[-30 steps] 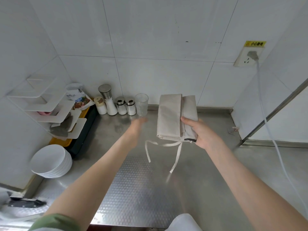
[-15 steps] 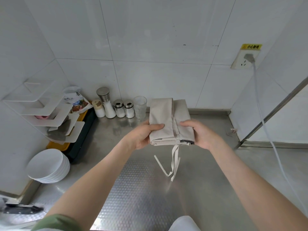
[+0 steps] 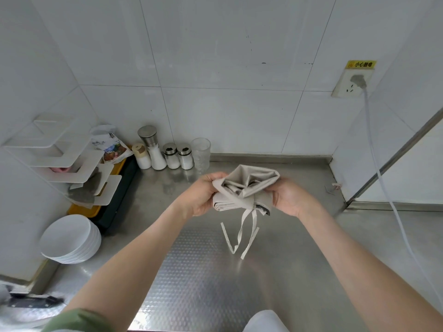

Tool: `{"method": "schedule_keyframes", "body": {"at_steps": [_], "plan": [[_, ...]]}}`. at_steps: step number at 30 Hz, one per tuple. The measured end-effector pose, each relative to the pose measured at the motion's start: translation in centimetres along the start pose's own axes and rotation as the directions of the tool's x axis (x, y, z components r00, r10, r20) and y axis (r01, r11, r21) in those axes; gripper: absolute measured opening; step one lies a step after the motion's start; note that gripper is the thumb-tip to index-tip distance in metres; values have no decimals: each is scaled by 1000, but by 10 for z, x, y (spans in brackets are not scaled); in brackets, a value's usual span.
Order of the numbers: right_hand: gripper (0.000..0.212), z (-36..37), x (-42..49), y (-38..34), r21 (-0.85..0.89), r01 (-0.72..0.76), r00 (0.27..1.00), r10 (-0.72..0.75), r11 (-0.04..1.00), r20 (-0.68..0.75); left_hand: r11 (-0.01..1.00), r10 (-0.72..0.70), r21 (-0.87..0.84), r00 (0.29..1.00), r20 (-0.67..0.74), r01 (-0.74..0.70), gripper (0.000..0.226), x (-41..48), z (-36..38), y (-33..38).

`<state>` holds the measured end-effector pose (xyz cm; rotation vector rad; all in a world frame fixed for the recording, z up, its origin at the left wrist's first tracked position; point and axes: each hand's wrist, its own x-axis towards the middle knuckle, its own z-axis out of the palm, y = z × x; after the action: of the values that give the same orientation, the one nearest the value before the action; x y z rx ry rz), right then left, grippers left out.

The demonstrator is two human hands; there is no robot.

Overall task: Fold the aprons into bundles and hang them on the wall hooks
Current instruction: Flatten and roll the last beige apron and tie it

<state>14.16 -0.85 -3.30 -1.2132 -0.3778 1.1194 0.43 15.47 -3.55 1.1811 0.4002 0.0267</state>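
Observation:
A beige apron point(image 3: 242, 190) is folded into a thick bundle and held in the air above the steel counter point(image 3: 203, 271). Its top half is bent down toward me and bunched into creases. My left hand point(image 3: 203, 195) grips the bundle's left edge. My right hand point(image 3: 287, 197) grips its right edge. The apron's beige ties point(image 3: 242, 231) dangle loose below the bundle, their ends just above the counter. No wall hooks are in view.
Salt shakers, a grinder point(image 3: 151, 147) and a clear cup point(image 3: 201, 153) line the back wall. A white wall rack point(image 3: 60, 161) and stacked white bowls point(image 3: 70, 238) stand left. A knife point(image 3: 31, 301) lies at the bottom left. A white cable point(image 3: 383, 168) hangs from the socket.
My left hand came over and took hold of the bundle's left edge. Both hands then bent the flat folded apron over, so its top now bunches toward me.

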Motion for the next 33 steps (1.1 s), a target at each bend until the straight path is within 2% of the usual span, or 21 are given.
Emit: {"method": "schedule_keyframes", "body": {"at_steps": [2,4,6,7,9,10,11,14,17,18,20,21,23,24,27,29,31,32,33], "plan": [[28,-1,1,0,-70,17,1000,-17,997,0,999,7,-38,1000,-18,-8,19,-1,-1,-3],[24,-1,1,-5,-121,65,997,-70,991,-31,979,19,-204,1000,-2,-19,25,-3,-3,0],[21,-3,0,-10,-153,98,992,-109,983,-63,936,-27,-349,998,55,45,48,-3,-7,4],[23,-2,0,-12,-174,98,989,-115,980,-92,930,-91,-352,994,64,108,61,-3,-7,7],[45,0,0,-10,-249,86,981,-125,965,-146,947,-250,-202,968,33,251,78,-1,-4,11],[49,3,0,-8,-286,81,978,-131,955,-162,947,-306,-101,952,-8,303,76,0,0,12],[50,6,0,-7,-314,84,975,-144,946,-170,944,-331,-30,943,-39,330,64,1,4,12],[55,6,2,-2,-314,98,972,-158,944,-174,951,-299,39,943,-143,307,18,3,15,9],[61,-2,-3,3,-246,73,986,-107,967,-131,971,-225,24,945,-240,237,13,7,15,6],[58,-7,-6,3,-204,46,997,-58,978,-54,978,-190,36,944,-271,208,11,9,12,5],[24,-16,-12,3,-181,-13,992,36,983,122,977,-110,142,945,-308,160,5,11,5,7],[22,-18,-14,1,-196,-36,980,73,980,186,964,-77,218,946,-316,152,7,11,2,9],[66,-17,-16,-2,-290,-56,973,118,955,201,928,-51,331,939,-341,170,11,12,2,12],[81,-10,-17,-3,-376,-38,981,106,926,163,921,-52,342,929,-367,187,12,13,4,13],[85,27,-17,-5,-682,34,989,74,731,128,933,-143,252,905,-400,259,22,14,22,15],[88,44,-14,-1,-752,37,998,14,658,61,968,-198,80,916,-348,239,37,12,30,18],[81,50,-13,2,-715,26,998,-65,698,-27,970,-210,-170,948,-240,172,57,9,32,23],[69,51,-14,0,-662,20,994,-88,750,-68,961,-198,-232,963,-183,153,66,7,32,25],[52,51,-14,-2,-587,10,988,-98,810,-119,970,-164,-206,972,-166,129,70,7,30,22]]}}
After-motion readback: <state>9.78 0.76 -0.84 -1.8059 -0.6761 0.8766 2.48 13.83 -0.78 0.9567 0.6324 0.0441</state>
